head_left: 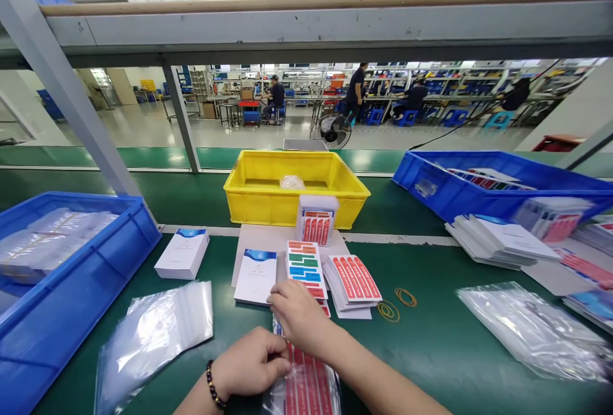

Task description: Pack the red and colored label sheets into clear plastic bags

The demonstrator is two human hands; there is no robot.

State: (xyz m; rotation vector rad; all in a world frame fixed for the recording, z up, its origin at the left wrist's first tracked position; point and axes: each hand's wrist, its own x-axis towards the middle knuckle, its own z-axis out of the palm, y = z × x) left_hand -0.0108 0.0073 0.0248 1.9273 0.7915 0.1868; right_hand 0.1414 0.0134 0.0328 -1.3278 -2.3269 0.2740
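Observation:
My left hand (253, 361), with a dark beaded bracelet at the wrist, has its fingers closed at the top edge of a clear plastic bag (311, 389) holding red-and-white label sheets. Just above it, my right hand (299, 313) reaches across with curled fingers, over the bag's top end and beside a white booklet stack (256, 274) with a blue band. What its fingertips hold is hidden. Behind the hands lies a stack of multicoloured label sheets (304, 265). To its right is a fanned stack of red label sheets (354, 281).
A yellow bin (297, 207) stands behind the stacks. Blue bins are at the left (71, 274) and right (479, 191). Empty clear bags (163, 329), more booklets (182, 252), rubber bands (397, 306) and bags at right (527, 332) lie on the green table. People work farther back.

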